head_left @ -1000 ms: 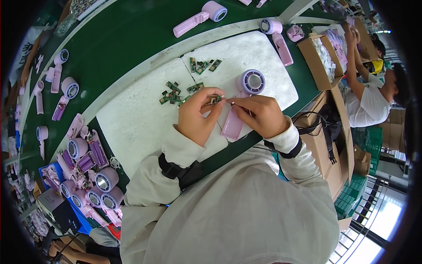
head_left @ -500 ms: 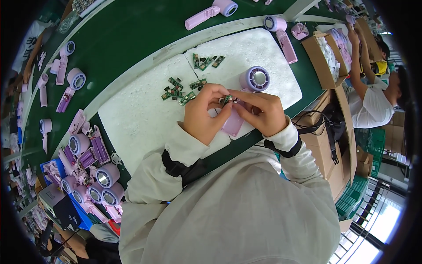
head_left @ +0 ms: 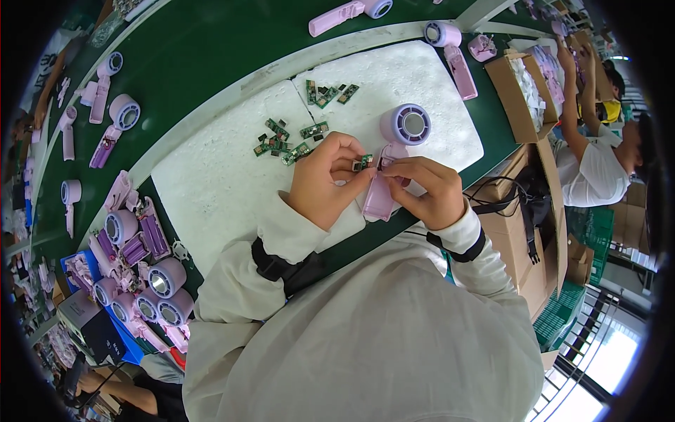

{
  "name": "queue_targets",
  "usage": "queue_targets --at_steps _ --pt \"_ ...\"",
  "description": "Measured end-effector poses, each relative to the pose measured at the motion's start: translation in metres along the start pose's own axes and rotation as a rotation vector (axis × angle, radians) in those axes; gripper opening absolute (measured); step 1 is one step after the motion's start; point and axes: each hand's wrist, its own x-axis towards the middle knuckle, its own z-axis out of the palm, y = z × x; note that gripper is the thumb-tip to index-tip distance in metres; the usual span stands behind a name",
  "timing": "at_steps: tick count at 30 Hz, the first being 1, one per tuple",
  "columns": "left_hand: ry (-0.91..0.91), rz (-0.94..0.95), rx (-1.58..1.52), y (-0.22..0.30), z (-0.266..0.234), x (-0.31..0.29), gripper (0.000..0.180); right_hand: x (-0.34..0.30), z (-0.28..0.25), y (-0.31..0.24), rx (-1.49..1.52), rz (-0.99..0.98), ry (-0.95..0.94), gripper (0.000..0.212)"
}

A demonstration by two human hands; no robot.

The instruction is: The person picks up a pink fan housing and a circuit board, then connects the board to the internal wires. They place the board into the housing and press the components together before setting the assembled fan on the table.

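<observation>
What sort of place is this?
Probably an electronics assembly workshop: loose green circuit boards on white foam slabs, a pile of pink and purple gadgets, some opened, and an open cardboard box of parts.

circuit board [head_left: 363, 162]: partly hidden, left fingers [head_left: 344, 143] | top fan [head_left: 341, 17]: cut off

Pinched between the left fingers [head_left: 358, 186], above the white foam slab [head_left: 211, 186]: a small green circuit board [head_left: 363, 163], tilted, partly covered by the grip, with pale and dark components showing. Just beside it, lying on the slab: a handheld fan [head_left: 394, 150] with a round lavender head, dark slots ringing a silvery centre, and a pale pink handle slanting toward the near edge, partly hidden beneath the right fingers [head_left: 415, 171]
</observation>
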Motion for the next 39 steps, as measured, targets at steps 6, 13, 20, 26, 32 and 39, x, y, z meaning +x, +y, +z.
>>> queue_targets --at_steps 6,13,20,26,32,39 --pt "-0.009 0.096 0.213 -0.007 0.005 -0.002 0.032 0.001 -0.007 -0.005 -0.042 0.021 -0.022 0.023" --pt "0.007 0.118 0.213 -0.010 0.005 -0.004 0.031 0.012 -0.003 -0.008 -0.071 0.058 0.043 0.025" --pt "-0.009 -0.058 0.057 0.006 0.003 -0.004 0.027 0.019 -0.009 0.007 -0.131 -0.153 -0.100 0.027" --pt "0.024 -0.015 -0.082 -0.004 0.000 0.000 0.029 0.020 -0.005 0.001 -0.080 -0.073 -0.043 0.022" --pt "-0.006 0.077 -0.170 -0.009 0.004 0.000 0.026 0.016 0.005 -0.002 -0.149 0.003 0.022 0.016" --pt "0.054 0.094 -0.123 -0.007 0.002 -0.001 0.025 0.019 0.000 0.006 -0.108 -0.101 -0.065 0.017"
